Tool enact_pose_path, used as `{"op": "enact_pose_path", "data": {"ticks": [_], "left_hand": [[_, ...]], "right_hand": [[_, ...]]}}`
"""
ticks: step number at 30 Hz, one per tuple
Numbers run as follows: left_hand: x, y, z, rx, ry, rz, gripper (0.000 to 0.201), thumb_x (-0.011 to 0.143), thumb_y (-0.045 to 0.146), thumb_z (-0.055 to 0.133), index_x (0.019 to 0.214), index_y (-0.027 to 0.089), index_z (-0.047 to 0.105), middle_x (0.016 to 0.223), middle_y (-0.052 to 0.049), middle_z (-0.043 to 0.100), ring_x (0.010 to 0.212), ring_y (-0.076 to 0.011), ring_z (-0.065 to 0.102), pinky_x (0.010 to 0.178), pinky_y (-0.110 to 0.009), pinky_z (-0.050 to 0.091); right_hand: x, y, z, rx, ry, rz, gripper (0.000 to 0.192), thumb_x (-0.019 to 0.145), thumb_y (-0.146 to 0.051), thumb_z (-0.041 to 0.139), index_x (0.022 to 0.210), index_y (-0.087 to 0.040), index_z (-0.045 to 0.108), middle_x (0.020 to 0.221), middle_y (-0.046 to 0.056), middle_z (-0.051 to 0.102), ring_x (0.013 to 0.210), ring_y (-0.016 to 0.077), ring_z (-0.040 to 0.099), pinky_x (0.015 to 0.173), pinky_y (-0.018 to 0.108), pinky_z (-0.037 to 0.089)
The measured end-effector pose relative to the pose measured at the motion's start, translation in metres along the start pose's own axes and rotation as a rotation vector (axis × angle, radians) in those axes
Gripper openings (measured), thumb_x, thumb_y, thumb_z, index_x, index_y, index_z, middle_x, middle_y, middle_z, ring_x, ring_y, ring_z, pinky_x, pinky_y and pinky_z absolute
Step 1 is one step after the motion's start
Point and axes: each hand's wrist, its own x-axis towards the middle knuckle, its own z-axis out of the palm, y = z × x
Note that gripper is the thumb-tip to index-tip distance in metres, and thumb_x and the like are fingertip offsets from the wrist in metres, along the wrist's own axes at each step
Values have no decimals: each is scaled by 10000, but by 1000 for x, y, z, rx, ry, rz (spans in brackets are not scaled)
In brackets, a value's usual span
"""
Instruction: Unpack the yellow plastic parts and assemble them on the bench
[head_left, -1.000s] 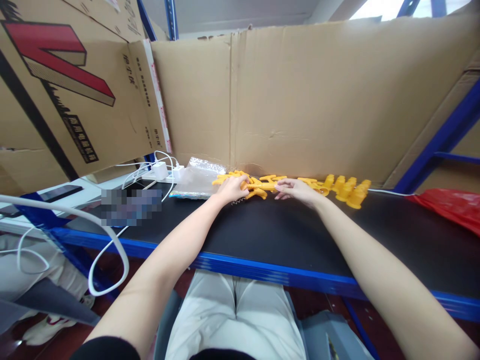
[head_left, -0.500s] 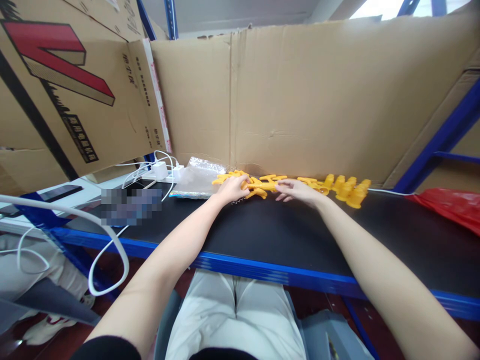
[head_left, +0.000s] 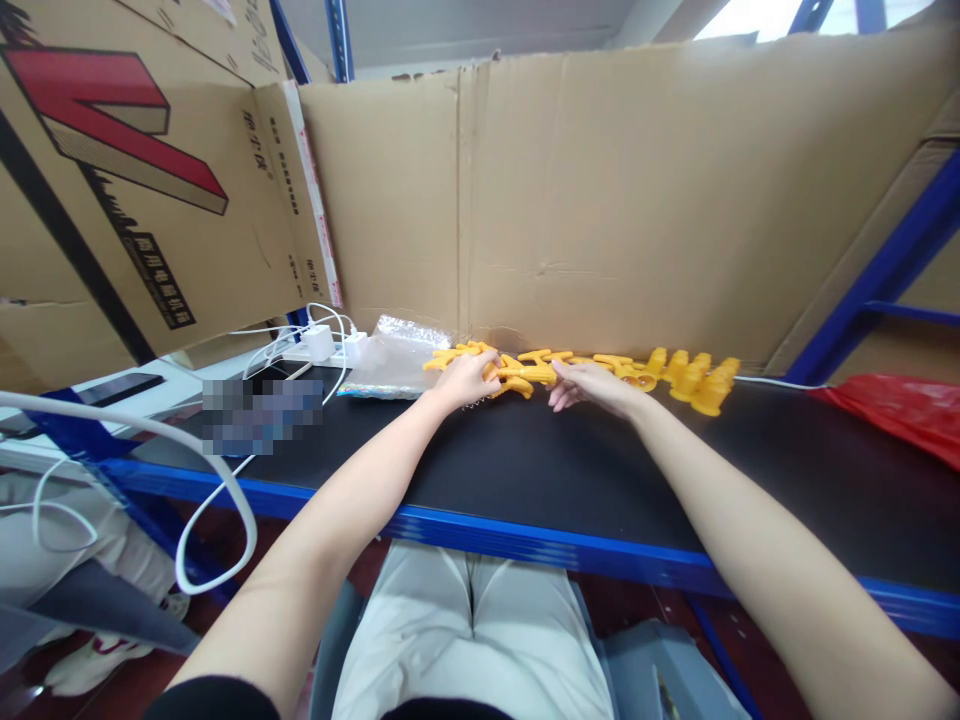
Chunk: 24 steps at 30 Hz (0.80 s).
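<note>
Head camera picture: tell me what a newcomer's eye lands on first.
The bright yellow plastic parts stand out, strung in a row along the far edge of the black shelf top, against the cardboard wall. Both bare arms reach out to them: the left hand rests on the left end of the row, and the right hand touches parts near its middle. At far right, something red lies on the shelf top.

One view only, worn on the person's head; it looks forward and down over both forearms at the black shelf (head_left: 570, 480); the near blue edge lies close, the cardboard wall (head_left: 600, 200) behind the far edge.
</note>
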Motion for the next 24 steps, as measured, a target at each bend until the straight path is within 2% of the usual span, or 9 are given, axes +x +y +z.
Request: {"op": "enact_pose_path", "data": {"ticks": [2, 5, 7, 9, 13, 17, 20, 22, 24], "left_hand": [[0, 1, -1, 6, -7, -14, 303, 742, 294, 566, 1034, 226, 610, 819, -27, 653, 773, -199, 598, 683, -284, 438], [0, 1, -1, 8, -10, -23, 313, 740, 282, 569, 1045, 223, 610, 844, -28, 662, 788, -198, 603, 702, -288, 446], [0, 0, -1, 6, -9, -24, 313, 737, 276, 570, 1042, 222, 612, 853, -29, 665, 789, -198, 606, 707, -292, 450], [0, -1, 0, 5, -9, -21, 309, 737, 282, 571, 1037, 221, 613, 847, -31, 665, 787, -203, 609, 701, -294, 453], [1, -1, 1, 6, -13, -8, 313, 740, 299, 570, 1042, 229, 613, 837, -28, 662, 794, -208, 614, 706, -296, 456], [1, -1, 2, 6, -12, 9, 313, 742, 298, 564, 1043, 229, 613, 813, -24, 658, 780, -205, 612, 707, -295, 454], [1, -1, 1, 6, -9, -6, 308, 744, 302, 562, 1037, 226, 615, 816, -27, 661, 772, -204, 610, 695, -292, 451], [1, -1, 0, 4, -8, -16, 307, 742, 297, 564, 1036, 225, 615, 830, -29, 664, 777, -203, 609, 697, -293, 450], [1, -2, 0, 2, -6, -14, 305, 739, 288, 565, 1033, 223, 615, 845, -33, 667, 784, -205, 610, 699, -296, 451]], "right_hand": [[0, 0, 1, -18, 19, 14, 509, 875, -597, 460, 879, -115, 625, 807, 137, 702, 621, 161, 661, 629, 278, 546], [0, 0, 0, -30, 57, -16, 444, 823, -460, 632, 1142, -156, 576, 1035, 127, 686, 709, 152, 678, 653, 263, 546], [1, 2, -2, -22, 82, -52, 560, 756, -334, 728, 1253, -189, 514, 1149, 119, 646, 758, 146, 682, 694, 261, 544], [1, 4, -3, -8, 89, -73, 549, 740, -303, 742, 1228, -177, 524, 1140, 122, 649, 768, 147, 682, 708, 260, 540], [3, 5, -3, 4, 23, -65, 362, 815, -464, 642, 972, -140, 609, 935, 126, 707, 738, 164, 682, 692, 265, 537], [4, 3, 2, -8, 17, 5, 512, 862, -608, 476, 858, -116, 618, 806, 145, 707, 654, 168, 673, 618, 249, 531], [2, 1, 3, -13, 23, 39, 536, 882, -619, 419, 941, -123, 612, 868, 147, 708, 639, 158, 669, 566, 231, 518], [1, 1, 2, -22, 37, 18, 466, 872, -559, 504, 1079, -149, 586, 987, 136, 698, 682, 152, 676, 581, 227, 524], [0, 1, 1, -32, 54, -28, 481, 825, -435, 636, 1222, -187, 529, 1098, 120, 667, 749, 149, 682, 642, 236, 538]]}}
